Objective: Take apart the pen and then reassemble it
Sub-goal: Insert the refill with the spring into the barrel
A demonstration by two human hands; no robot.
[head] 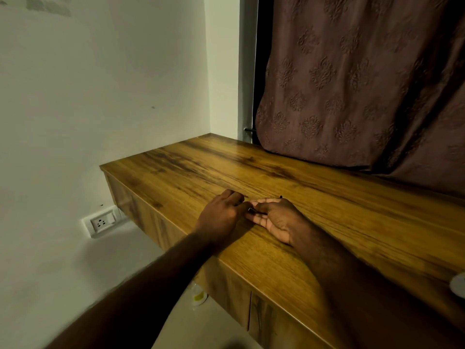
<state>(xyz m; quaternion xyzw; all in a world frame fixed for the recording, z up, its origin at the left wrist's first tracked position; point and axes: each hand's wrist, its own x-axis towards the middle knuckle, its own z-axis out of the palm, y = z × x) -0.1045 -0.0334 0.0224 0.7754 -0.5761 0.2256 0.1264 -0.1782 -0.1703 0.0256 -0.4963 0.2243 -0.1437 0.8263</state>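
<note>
Resting on the glossy brown wood-grain desk top [339, 210], both hands meet fingertip to fingertip.

Right hand [275, 221]: palm turned up, fingers nearly straight, thumb pinning a slim dark pen [254, 211] against them.

Left hand [221, 214]: back up, fingers curled, tips at the pen's end; grip hidden, cannot tell.

Patterned brown fabric curtain [352, 84]: well beyond both hands.

White wall socket [102, 222]: left of the left hand, lower down.
</note>
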